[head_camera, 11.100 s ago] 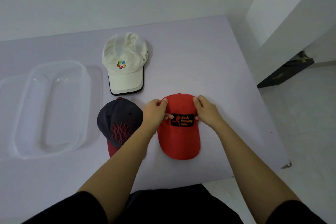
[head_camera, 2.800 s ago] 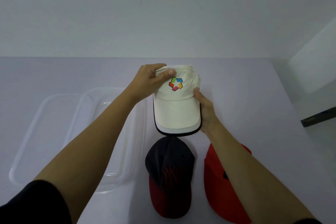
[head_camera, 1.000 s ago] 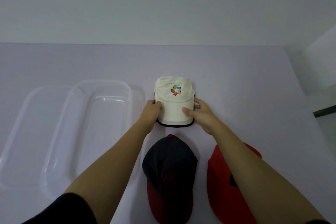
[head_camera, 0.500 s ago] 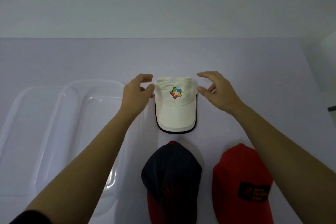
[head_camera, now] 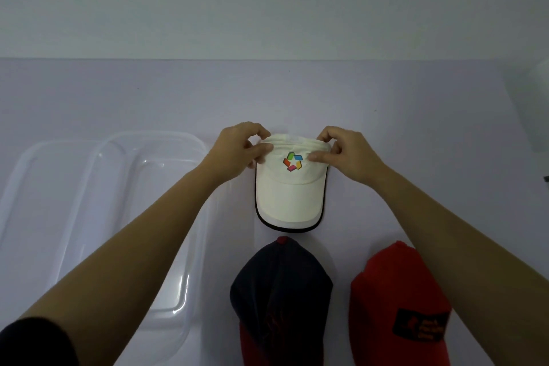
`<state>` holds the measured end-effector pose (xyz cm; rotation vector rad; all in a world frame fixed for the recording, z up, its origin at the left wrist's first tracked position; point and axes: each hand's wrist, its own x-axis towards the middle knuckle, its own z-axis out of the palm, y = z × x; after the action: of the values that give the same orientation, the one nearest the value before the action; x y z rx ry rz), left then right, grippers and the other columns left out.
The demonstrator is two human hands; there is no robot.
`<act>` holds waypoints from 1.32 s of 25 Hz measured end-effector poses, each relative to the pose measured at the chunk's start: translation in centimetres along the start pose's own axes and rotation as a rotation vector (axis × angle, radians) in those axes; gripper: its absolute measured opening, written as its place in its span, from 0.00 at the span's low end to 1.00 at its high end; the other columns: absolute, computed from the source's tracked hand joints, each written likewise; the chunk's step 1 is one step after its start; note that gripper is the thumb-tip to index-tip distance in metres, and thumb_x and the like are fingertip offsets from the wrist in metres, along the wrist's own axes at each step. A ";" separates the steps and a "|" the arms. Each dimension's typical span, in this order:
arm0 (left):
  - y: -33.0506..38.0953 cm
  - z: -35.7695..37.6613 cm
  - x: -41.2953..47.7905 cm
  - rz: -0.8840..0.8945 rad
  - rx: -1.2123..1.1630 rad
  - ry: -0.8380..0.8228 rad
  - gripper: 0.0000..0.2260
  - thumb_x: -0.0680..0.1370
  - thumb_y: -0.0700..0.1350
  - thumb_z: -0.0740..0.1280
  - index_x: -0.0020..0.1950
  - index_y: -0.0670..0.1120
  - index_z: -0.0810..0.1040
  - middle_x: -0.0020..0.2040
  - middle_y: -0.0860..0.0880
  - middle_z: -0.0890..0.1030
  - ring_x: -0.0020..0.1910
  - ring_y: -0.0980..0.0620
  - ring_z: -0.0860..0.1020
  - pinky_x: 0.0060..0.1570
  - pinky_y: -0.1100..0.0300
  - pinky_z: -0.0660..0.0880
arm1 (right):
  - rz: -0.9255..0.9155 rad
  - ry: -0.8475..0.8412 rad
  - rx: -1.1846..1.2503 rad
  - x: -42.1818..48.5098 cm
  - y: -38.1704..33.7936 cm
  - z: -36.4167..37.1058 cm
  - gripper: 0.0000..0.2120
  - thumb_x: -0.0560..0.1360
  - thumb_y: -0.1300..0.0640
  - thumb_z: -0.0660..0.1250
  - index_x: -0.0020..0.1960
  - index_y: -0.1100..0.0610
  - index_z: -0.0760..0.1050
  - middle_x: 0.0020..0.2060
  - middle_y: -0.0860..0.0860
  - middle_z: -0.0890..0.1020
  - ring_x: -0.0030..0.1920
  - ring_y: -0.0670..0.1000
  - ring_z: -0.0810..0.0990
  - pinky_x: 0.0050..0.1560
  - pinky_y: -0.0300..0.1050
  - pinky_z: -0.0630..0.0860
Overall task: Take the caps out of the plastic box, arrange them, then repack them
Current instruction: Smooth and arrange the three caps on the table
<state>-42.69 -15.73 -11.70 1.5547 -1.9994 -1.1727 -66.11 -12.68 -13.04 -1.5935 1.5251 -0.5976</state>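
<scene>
A white cap (head_camera: pixel 289 196) with a coloured logo lies on the table, brim toward me. My left hand (head_camera: pixel 237 153) pinches the left side of its crown, and my right hand (head_camera: pixel 346 154) pinches the right side. Nearer to me lie a dark navy cap with a red brim (head_camera: pixel 280 291) and a red cap with a black patch (head_camera: pixel 395 300). The clear plastic box (head_camera: pixel 166 246) stands empty at the left, partly under my left forearm.
The clear lid (head_camera: pixel 38 202) lies against the box's left side. The lilac table (head_camera: pixel 416 128) runs back to a white wall. A pale object (head_camera: pixel 531 104) sits at the right edge.
Half a second ago both hands hovered open beside the white cap's crown. Now their fingers have closed on the crown. The cap lies in the same spot.
</scene>
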 end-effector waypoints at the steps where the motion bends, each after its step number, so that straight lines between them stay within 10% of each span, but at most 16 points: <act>1: 0.0 -0.3 0.0 0.005 -0.022 -0.061 0.03 0.78 0.42 0.66 0.50 0.44 0.77 0.45 0.49 0.79 0.29 0.59 0.79 0.29 0.72 0.74 | -0.007 -0.028 -0.026 0.1 0.0 -0.4 0.08 0.70 0.54 0.73 0.40 0.51 0.74 0.29 0.38 0.77 0.26 0.41 0.72 0.30 0.30 0.67; 9: -0.3 -1.1 0.6 0.100 0.431 -0.223 0.14 0.82 0.49 0.55 0.50 0.41 0.75 0.42 0.49 0.71 0.29 0.54 0.76 0.22 0.70 0.70 | -0.008 -0.140 -0.387 1.2 0.3 -1.0 0.13 0.78 0.49 0.62 0.47 0.59 0.77 0.38 0.51 0.78 0.36 0.49 0.75 0.40 0.46 0.71; 15: 0.0 -0.2 -0.3 -0.133 -0.250 -0.118 0.11 0.78 0.41 0.65 0.59 0.44 0.71 0.54 0.52 0.76 0.35 0.49 0.84 0.32 0.65 0.79 | 0.062 -0.080 0.180 -0.5 -1.1 0.4 0.17 0.77 0.59 0.65 0.65 0.52 0.68 0.53 0.44 0.76 0.39 0.43 0.81 0.33 0.35 0.77; 22: 0.6 0.3 -0.3 -0.050 -0.144 -0.120 0.05 0.80 0.43 0.62 0.50 0.45 0.77 0.41 0.46 0.79 0.32 0.53 0.81 0.32 0.67 0.79 | 0.037 -0.038 0.102 -0.2 -0.8 1.6 0.04 0.79 0.58 0.62 0.50 0.55 0.75 0.37 0.49 0.81 0.32 0.39 0.80 0.37 0.31 0.76; 33: 0.2 0.6 -0.3 0.064 0.021 -0.086 0.10 0.82 0.49 0.56 0.48 0.45 0.73 0.39 0.49 0.79 0.30 0.57 0.81 0.30 0.68 0.78 | -0.072 0.030 -0.187 0.4 -1.2 1.9 0.13 0.78 0.50 0.61 0.35 0.50 0.67 0.32 0.45 0.70 0.32 0.43 0.69 0.34 0.35 0.65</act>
<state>-43.16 -15.22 -11.85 1.4616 -2.1069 -1.2168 -63.81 -12.74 -13.22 -1.7944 1.5890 -0.5332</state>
